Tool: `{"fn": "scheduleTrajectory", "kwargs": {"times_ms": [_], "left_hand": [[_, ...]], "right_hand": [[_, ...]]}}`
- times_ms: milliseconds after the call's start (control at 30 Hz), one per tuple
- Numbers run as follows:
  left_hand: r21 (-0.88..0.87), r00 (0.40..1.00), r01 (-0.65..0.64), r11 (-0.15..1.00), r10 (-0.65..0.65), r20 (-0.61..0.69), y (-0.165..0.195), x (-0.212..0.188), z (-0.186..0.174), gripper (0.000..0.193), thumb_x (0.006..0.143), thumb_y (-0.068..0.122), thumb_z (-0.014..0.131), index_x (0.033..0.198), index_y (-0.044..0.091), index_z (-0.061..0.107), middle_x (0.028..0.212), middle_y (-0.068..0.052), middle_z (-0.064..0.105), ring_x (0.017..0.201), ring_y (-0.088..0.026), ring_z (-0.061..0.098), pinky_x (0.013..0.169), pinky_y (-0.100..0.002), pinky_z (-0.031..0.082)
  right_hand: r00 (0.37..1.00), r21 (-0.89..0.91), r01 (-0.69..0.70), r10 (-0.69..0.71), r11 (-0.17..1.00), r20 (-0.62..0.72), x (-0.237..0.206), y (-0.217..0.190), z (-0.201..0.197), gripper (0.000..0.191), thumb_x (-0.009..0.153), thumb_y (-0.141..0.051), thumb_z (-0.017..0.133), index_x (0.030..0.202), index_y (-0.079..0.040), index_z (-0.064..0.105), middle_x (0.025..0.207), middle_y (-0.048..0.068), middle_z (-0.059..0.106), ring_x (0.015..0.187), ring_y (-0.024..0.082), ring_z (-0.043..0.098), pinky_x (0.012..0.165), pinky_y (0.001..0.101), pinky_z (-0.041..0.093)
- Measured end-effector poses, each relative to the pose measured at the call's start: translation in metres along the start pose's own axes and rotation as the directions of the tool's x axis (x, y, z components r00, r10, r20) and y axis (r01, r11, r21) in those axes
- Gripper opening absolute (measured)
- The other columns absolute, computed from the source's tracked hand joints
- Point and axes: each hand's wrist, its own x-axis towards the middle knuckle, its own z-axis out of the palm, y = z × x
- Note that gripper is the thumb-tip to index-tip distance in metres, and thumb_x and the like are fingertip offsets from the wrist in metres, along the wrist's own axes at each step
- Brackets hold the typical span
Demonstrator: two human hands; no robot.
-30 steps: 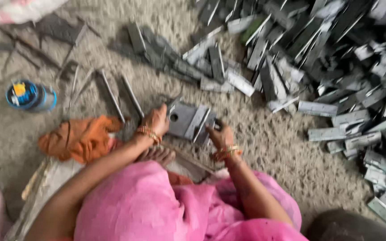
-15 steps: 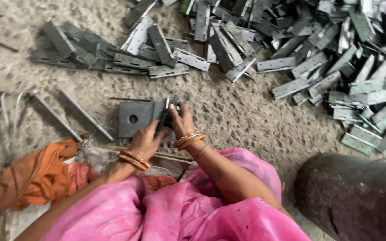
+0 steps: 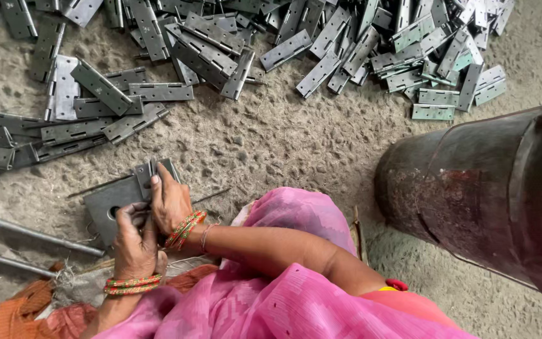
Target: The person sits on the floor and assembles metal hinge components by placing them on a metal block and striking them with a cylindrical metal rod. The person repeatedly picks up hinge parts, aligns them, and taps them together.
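Both hands are bunched together over a grey metal plate point(image 3: 105, 204) lying flat on the rough floor point(image 3: 283, 144). The right hand point(image 3: 169, 202) has a closed grip, fingers pinched around a small hinge point(image 3: 152, 171) standing at the plate's far edge. The left hand point(image 3: 134, 242) is curled snug just beside it, fingers resting on the plate; can't tell if it's holding anything. Thin metal rods point(image 3: 32, 233) lie to the left, a heap of loose hinges point(image 3: 321, 44) farther out, and a big dark drum point(image 3: 490, 194) stands to the right.
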Motion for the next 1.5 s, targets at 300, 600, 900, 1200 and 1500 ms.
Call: {"fn": "scheduleTrajectory", "kwargs": {"times_ms": [300,600,900,1200,1500], "left_hand": [[0.104,0.994,-0.073,0.992,0.081,-0.073,0.012,-0.001,0.006,0.040,0.103,0.010,0.054,0.140,0.001,0.039,0.101,-0.027,0.072,0.097,-0.042,0.073,0.077,-0.048,0.056],[0.161,0.991,-0.085,0.983,0.101,-0.093,-0.009,0.001,0.016,0.048,0.102,0.014,0.055,0.144,0.005,0.033,0.098,-0.027,0.073,0.086,-0.048,0.070,0.069,-0.055,0.053],[0.329,0.995,0.026,0.944,-0.057,0.086,-0.008,0.006,0.012,0.078,0.090,0.005,0.055,0.157,0.003,0.016,0.082,-0.031,0.071,0.071,-0.047,0.069,0.063,-0.058,0.052],[0.280,0.992,-0.122,0.952,0.111,0.056,-0.010,0.028,0.017,0.065,0.104,0.024,0.060,0.157,0.003,0.028,0.081,-0.026,0.072,0.070,-0.042,0.070,0.061,-0.052,0.053],[0.694,0.831,-0.556,0.458,0.328,0.449,-0.058,0.034,0.044,0.087,0.089,0.050,0.064,0.153,0.000,0.033,0.164,-0.023,0.026,0.152,-0.039,0.019,0.120,-0.052,0.022]], "right_hand": [[0.995,-0.065,0.087,-0.090,0.994,-0.052,0.003,0.041,0.020,0.043,0.109,-0.028,0.043,0.140,-0.002,0.056,0.086,0.031,0.067,0.083,0.047,0.069,0.070,0.0523,0.053],[0.979,0.006,0.197,-0.197,0.980,0.051,0.023,0.070,0.017,0.035,0.110,-0.026,0.042,0.121,0.000,0.063,0.087,0.019,0.077,0.076,0.032,0.076,0.068,0.0426,0.058],[0.979,-0.180,0.203,-0.196,0.963,0.055,0.026,0.059,0.013,0.033,0.106,-0.024,0.045,0.111,0.003,0.063,0.077,0.024,0.071,0.067,0.038,0.073,0.057,0.0441,0.052],[0.996,0.251,-0.043,0.021,0.967,0.092,0.056,0.078,-0.012,0.044,0.107,-0.033,0.043,0.103,0.002,0.069,0.087,0.018,0.076,0.066,0.025,0.069,0.056,0.0357,0.056],[0.954,0.391,-0.185,0.260,0.902,-0.147,0.115,0.070,-0.102,0.042,0.093,-0.037,0.071,0.105,0.003,0.071,0.092,0.013,0.076,0.061,0.021,0.067,0.052,0.0332,0.056]]}}
